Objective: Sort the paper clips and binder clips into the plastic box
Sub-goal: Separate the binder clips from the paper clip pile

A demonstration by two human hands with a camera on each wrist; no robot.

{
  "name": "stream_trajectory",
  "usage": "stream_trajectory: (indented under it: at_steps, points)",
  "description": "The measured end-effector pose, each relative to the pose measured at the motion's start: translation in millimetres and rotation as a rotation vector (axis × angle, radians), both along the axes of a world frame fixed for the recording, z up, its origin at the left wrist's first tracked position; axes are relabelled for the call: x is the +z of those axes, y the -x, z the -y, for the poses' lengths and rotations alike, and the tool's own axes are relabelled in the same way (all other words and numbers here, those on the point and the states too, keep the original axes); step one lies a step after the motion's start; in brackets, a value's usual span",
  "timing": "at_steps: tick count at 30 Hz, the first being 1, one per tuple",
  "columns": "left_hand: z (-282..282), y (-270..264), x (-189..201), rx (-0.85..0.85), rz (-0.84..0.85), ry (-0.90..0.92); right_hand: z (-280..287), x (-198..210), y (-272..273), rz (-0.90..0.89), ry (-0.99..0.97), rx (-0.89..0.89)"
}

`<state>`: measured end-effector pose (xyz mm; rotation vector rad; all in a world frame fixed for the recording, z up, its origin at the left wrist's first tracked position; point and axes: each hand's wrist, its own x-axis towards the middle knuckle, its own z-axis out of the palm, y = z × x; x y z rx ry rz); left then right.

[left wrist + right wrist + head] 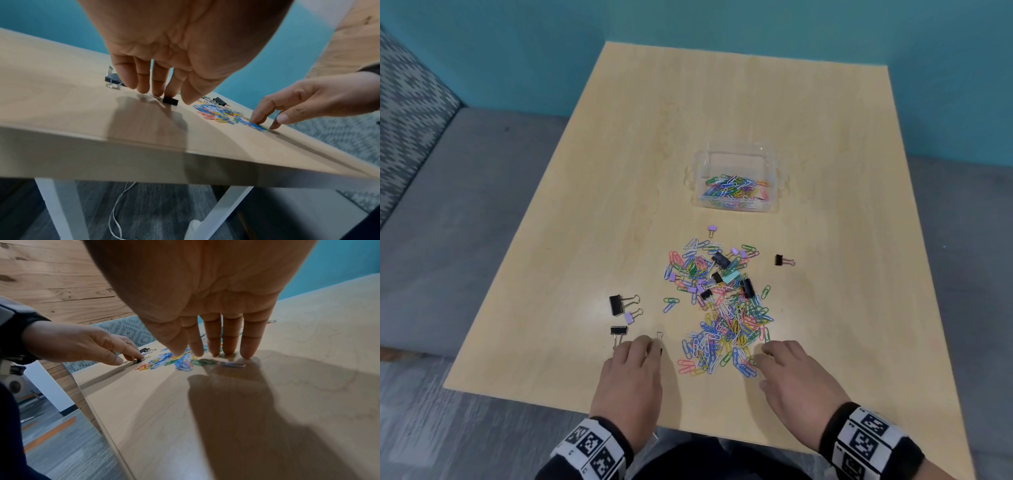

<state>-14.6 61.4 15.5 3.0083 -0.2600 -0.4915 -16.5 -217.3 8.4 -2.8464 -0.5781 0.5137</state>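
Light wood table (pixel 808 113), seen from the head camera, bearing a clear plastic box (pixel 772 205) toward its far middle; inside the box lies a layer of coloured paper clips (pixel 732 186). Nearer the person, a loose heap of mixed paper clips (pixel 726 322) — pink, blue, yellow, green, white — with several black, lilac and one mint binder clip lying in and on its far half. Outlying items: a lilac binder clip (pixel 711 230) between heap and box; a black binder clip (pixel 781 260) apart to the right; to the left of the heap a large black binder clip (pixel 617 304), a lilac one (pixel 630 317) just beside it, and another black one (pixel 618 331) below those. Left hand (pixel 631 375) at the near left of the heap, fingers curled down, fingertips (pixel 158 91) pinching a small black binder clip (pixel 170 101) that sits on the table surface. Right hand (pixel 796 375) at the near right edge of the heap, fingers straight and spread, gripping nothing — its fingertips (pixel 246 352) touch the table beside a blue paper clip (pixel 233 364) and a green one (pixel 205 361). Both wrists wear bands printed with black-and-white square markers (pixel 866 442).
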Motion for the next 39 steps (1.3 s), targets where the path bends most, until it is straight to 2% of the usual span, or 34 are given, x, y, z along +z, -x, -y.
stream_trajectory:
  at_steps: [3,7,12,15,21,26,32,39]
  points:
    - [-3,-3,-1,-0.008,-0.012,-0.065,0,-1,0,0.011,-0.004,0.002]
    - [-9,8,0,0.082,0.007,-0.050,0,0,1,0.017,0.002,-0.003]
    - [-10,28,0,0.049,0.004,-0.054,0,0,2,0.017,-0.002,-0.006]
    - [-5,21,-2,0.017,0.020,-0.070,-1,0,2,0.021,-0.005,0.000]
    - [-11,10,-3,0.086,0.014,0.026,9,0,3,0.047,0.010,-0.055]
    - [-19,33,-4,-0.017,-0.047,0.006,36,-2,9,0.040,0.105,-0.163]
    - [-24,33,-12,-0.133,0.009,-0.025,45,-4,14,0.031,0.102,-0.144]
    - [-23,30,-6,-0.037,0.006,-0.059,42,-1,12,0.048,0.086,-0.154]
